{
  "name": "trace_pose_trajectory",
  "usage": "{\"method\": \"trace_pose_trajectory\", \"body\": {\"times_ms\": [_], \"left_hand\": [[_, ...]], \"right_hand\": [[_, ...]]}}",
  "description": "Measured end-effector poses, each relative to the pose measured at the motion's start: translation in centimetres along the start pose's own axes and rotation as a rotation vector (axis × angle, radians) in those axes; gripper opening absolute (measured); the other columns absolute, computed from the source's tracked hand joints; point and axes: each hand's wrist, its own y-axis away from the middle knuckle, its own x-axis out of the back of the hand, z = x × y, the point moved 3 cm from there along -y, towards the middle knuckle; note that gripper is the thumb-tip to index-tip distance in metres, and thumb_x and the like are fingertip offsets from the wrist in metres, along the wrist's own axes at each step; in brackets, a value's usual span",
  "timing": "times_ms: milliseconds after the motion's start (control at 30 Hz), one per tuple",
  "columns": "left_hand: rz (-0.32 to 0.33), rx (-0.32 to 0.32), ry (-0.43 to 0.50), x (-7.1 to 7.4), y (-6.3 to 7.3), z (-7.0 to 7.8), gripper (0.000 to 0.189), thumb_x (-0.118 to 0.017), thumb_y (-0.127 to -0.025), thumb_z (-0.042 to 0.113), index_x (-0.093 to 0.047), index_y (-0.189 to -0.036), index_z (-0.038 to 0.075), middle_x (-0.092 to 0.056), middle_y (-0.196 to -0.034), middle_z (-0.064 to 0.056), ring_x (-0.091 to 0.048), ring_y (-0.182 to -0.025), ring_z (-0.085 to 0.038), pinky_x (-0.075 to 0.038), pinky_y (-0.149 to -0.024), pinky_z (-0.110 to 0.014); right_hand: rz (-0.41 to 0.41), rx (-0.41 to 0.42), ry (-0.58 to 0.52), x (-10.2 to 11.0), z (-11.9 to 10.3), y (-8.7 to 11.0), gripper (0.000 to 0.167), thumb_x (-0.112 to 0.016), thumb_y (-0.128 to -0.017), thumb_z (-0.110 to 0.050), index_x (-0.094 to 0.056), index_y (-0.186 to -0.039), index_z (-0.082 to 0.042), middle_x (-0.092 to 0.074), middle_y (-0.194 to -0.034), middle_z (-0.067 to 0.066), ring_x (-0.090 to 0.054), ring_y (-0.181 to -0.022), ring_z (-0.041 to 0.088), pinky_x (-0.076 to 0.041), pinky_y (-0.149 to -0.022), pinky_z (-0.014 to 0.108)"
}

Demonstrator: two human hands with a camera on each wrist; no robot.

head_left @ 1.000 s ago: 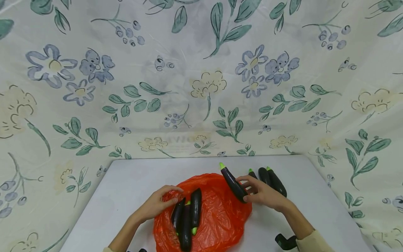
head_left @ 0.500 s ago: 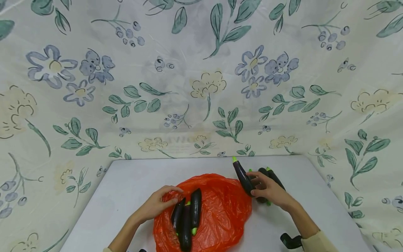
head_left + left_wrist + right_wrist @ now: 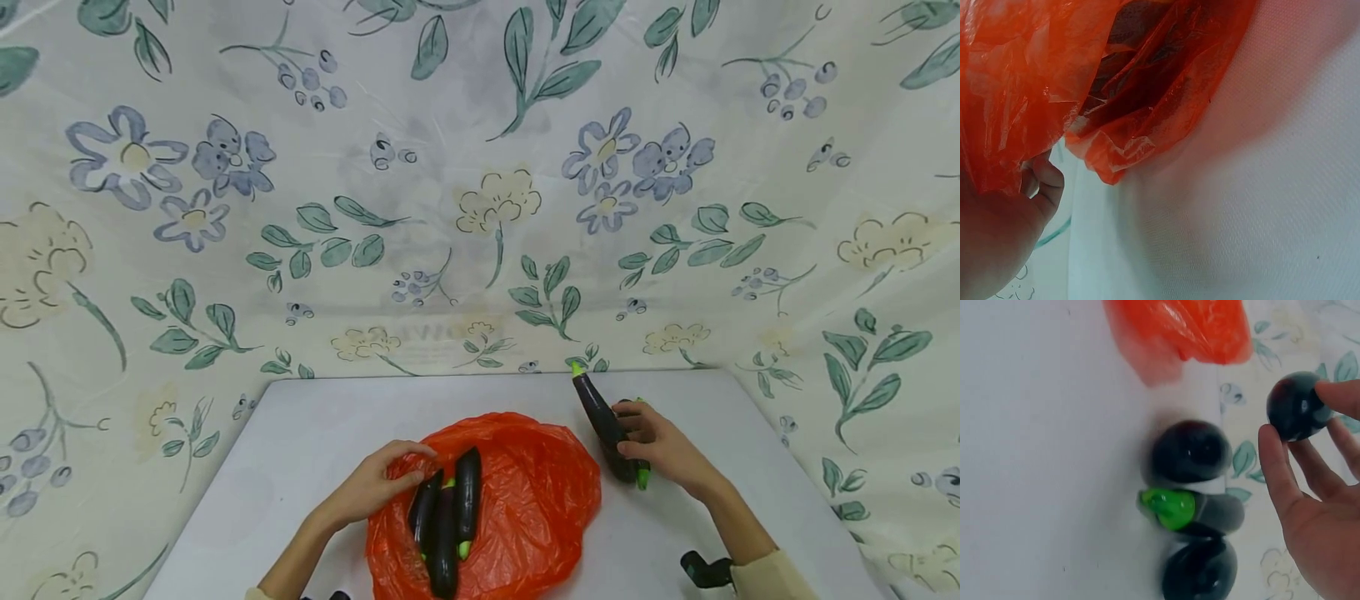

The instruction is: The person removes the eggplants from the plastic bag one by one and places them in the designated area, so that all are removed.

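My right hand pinches a dark, glossy eggplant between thumb and fingers, its bright green stem end tilted away to the back left. The right wrist view shows this eggplant end-on, raised off the table, beside several more eggplants lying side by side; the hand partly hides that row in the head view. To the left, a red plastic bag has eggplants lying in it. My left hand holds the bag's left rim, thumb near the eggplants. In the left wrist view, red film covers part of the fingers.
A white table lies beneath everything. Floral cloth hangs behind its far edge and along the sides. A black wrist device sits by the right sleeve.
My right hand has carried the eggplant rightward from above the bag's right edge to over the eggplants on the table. My left hand and the bag have stayed put.
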Motion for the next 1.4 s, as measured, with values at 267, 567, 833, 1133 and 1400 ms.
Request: {"method": "trace_pose_trajectory", "body": {"times_ms": [267, 567, 833, 1133, 1400], "left_hand": [[-0.009, 0.011, -0.014, -0.1, -0.2, -0.2, 0.027, -0.066, -0.098, 0.031, -0.066, -0.125, 0.027, -0.059, -0.131, -0.006, -0.052, -0.125, -0.032, -0.053, -0.097, -0.054], [-0.014, -0.012, 0.012, 0.1, -0.4, 0.4, 0.029, -0.066, -0.098, 0.026, -0.065, -0.127, 0.023, -0.059, -0.133, -0.008, -0.052, -0.125, -0.033, -0.051, -0.099, -0.058], [-0.020, 0.007, 0.020, 0.0, -0.5, 0.2, 0.029, -0.066, -0.098, 0.026, -0.065, -0.127, 0.023, -0.059, -0.133, -0.008, -0.051, -0.125, -0.033, -0.053, -0.097, -0.055], [-0.008, 0.016, 0.008, -0.2, -0.3, 0.2, 0.030, -0.067, -0.097, 0.028, -0.065, -0.127, 0.024, -0.059, -0.134, -0.007, -0.051, -0.127, -0.033, -0.049, -0.100, -0.059], [-0.010, 0.001, -0.006, -0.5, 0.0, 0.1, 0.029, -0.066, -0.098, 0.030, -0.065, -0.127, 0.025, -0.060, -0.133, -0.005, -0.051, -0.128, -0.032, -0.046, -0.103, -0.061]], "right_hand": [[0.111, 0.044, 0.033, 1.5, 0.6, 0.2, 0.052, -0.068, -0.095, -0.016, -0.046, -0.143, -0.013, -0.055, -0.138, 0.024, -0.059, -0.117, 0.037, -0.053, -0.095, 0.045], [0.242, 0.017, 0.044, 3.7, 2.1, 0.7, 0.055, -0.064, -0.099, -0.017, -0.042, -0.149, -0.010, -0.051, -0.145, 0.025, -0.049, -0.132, 0.044, -0.047, -0.100, 0.053], [0.265, -0.036, -0.011, 5.1, 3.5, 1.4, 0.059, -0.059, -0.102, -0.016, -0.033, -0.154, -0.006, -0.039, -0.153, 0.028, -0.043, -0.136, 0.045, -0.043, -0.105, 0.052], [0.333, -0.092, 0.098, 6.3, 5.0, 2.1, 0.058, -0.058, -0.101, -0.015, -0.034, -0.153, -0.006, -0.038, -0.151, 0.027, -0.047, -0.130, 0.046, -0.048, -0.097, 0.050], [0.358, -0.157, 0.177, 6.8, 6.4, 2.7, 0.056, -0.059, -0.100, -0.017, -0.037, -0.150, -0.007, -0.040, -0.150, 0.028, -0.049, -0.127, 0.045, -0.050, -0.092, 0.046]]}}
